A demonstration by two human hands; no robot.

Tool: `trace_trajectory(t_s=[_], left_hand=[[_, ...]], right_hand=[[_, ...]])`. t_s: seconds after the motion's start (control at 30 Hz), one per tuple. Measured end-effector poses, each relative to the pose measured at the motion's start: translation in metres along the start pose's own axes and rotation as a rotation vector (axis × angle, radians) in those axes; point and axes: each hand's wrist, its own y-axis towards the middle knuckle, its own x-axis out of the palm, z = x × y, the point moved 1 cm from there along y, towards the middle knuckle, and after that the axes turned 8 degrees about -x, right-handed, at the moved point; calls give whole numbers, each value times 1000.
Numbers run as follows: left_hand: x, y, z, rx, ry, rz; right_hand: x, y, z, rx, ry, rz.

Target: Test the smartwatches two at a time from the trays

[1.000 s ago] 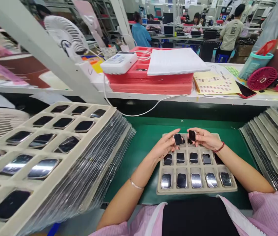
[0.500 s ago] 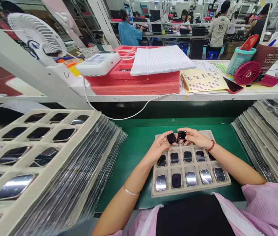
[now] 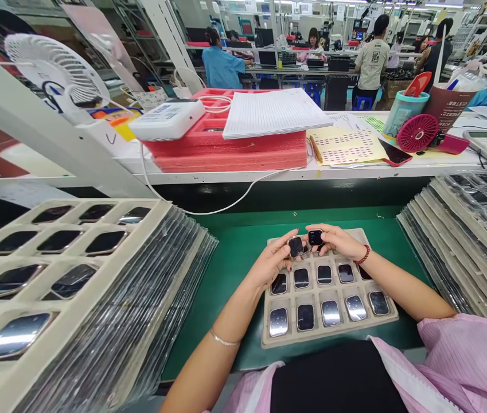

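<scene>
My left hand (image 3: pixel 269 265) is closed on a strapless smartwatch (image 3: pixel 296 247) with a dark screen, held by its edges between thumb and fingers. Just to its right, my right hand (image 3: pixel 341 241) grips a second smartwatch (image 3: pixel 315 237), whose black screen shows small light marks. Both watches are over the far part of a beige compartment tray (image 3: pixel 329 338) lying on the green mat. Square watches sit face up in the tray's two near rows, some with shiny reflections. My hands and the held watches partly cover the far row.
A tall stack of trays (image 3: pixel 140 298) with watches on top rises at left, and another stack (image 3: pixel 436 241) at right. The shelf behind carries red foam trays (image 3: pixel 230 155), paper (image 3: pixel 275 112), a white fan (image 3: pixel 56 69) and a pink fan (image 3: pixel 417 135). A white cable (image 3: pixel 226 207) droops below.
The whole view has shifted slightly. The watch in my left hand has turned a little and sits slightly lower; both hands keep hold of their watches.
</scene>
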Motion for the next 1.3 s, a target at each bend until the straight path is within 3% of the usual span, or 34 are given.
trace_trajectory(t_s=[0.2,0.47,0.9,1.3], left_hand=[[3,-2,2,19,27,17],[3,3,-4,56,99,73],[10,-2,0,119,221,146],[15,0,-2,167,233,200]], right_hand=[[2,1,-2,-25,-103,83],[3,0,-2,-30,-244,74],[9,-4,-8,-28,-250,3],[11,-4,-5,-56,-280,58]])
